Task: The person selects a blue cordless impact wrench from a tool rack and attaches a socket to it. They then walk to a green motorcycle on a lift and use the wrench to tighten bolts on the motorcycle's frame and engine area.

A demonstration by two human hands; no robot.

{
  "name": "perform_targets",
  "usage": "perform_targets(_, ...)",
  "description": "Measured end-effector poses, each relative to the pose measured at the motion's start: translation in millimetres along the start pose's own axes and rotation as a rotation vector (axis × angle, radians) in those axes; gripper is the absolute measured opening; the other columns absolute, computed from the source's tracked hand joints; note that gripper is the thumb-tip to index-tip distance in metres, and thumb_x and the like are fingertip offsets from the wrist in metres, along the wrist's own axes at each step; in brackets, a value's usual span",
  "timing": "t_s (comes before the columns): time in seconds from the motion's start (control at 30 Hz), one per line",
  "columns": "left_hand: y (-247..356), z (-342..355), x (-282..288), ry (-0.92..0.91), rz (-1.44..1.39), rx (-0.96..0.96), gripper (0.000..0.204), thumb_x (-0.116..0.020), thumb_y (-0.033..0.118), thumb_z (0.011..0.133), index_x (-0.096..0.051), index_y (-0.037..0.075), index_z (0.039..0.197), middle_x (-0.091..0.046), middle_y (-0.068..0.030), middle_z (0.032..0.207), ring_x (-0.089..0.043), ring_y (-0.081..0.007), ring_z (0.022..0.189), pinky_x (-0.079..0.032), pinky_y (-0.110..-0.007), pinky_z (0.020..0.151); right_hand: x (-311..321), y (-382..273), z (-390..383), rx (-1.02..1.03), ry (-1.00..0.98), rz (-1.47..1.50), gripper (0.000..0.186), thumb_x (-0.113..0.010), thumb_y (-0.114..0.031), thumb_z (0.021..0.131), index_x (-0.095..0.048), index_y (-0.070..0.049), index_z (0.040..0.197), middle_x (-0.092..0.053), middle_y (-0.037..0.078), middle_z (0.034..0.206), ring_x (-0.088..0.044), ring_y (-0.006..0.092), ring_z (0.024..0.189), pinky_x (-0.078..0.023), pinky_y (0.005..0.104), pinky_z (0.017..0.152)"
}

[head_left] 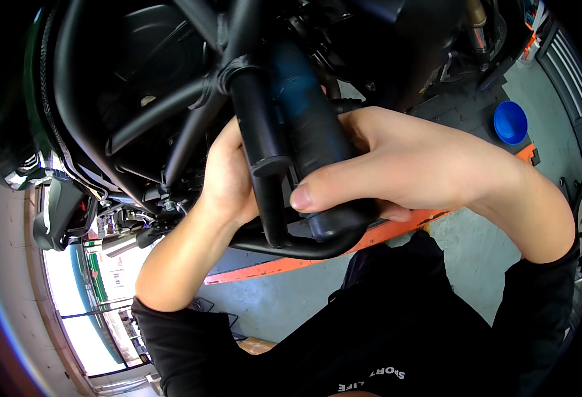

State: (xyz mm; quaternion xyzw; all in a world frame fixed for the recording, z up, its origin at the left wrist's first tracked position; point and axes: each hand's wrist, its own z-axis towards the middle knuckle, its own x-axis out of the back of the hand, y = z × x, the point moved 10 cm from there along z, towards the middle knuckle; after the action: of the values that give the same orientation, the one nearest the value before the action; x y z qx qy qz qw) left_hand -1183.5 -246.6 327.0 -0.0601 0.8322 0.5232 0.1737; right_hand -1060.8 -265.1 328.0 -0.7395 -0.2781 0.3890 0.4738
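Observation:
My right hand (397,162) is wrapped round a thick black cylindrical body with a dark-blue part (314,132). The thumb presses along its near side, and some fingertips show underneath. Just left of it, a black cylindrical slider (256,122) juts from the motorcycle's tubular crash bar (241,40). My left hand (228,175) reaches up behind this slider and the bar below it. Its fingers are hidden there, so what they touch does not show. The far end of the blue and black body is lost in shadow among the motorcycle's parts.
The motorcycle's black tubes and body fill the upper left. An orange-edged platform (264,270) runs below the lower bar. A blue bowl (510,123) stands at the right, near dark mats (446,112). A bright window (96,304) lies at the lower left.

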Motion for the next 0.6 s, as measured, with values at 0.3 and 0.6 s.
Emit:
perform_targets(0.3, 3, 7, 4, -0.034, 0.003, -0.046, 0.065, -0.043, 0.046, 0.110, -0.044, -0.002, 0.153, -0.058, -0.0206, 0.147, -0.063, -0.0365, 0.129, -0.054, -0.050, 0.109, -1, 7, 8, 0.346, 0.098, 0.155, 0.037, -0.072, -0.030, 0.092, -0.068, 0.003, 0.107, -0.057, 0.001, 0.065, -0.050, 0.0100, 0.051, -0.041, 0.0300, 0.050)
perform_targets(0.6, 7, 3, 5, -0.021, 0.110, -0.102, 0.077, -0.047, 0.057, 0.108, -0.035, 0.000, 0.158, -0.051, -0.0237, 0.154, -0.063, -0.0346, 0.128, -0.060, -0.047, 0.104, -1, 0, -3, 0.305, 0.018, 0.241, 0.042, -0.072, -0.022, 0.089, -0.061, 0.006, 0.117, -0.060, 0.004, 0.070, -0.056, 0.0125, 0.058, -0.044, 0.0296, 0.055)
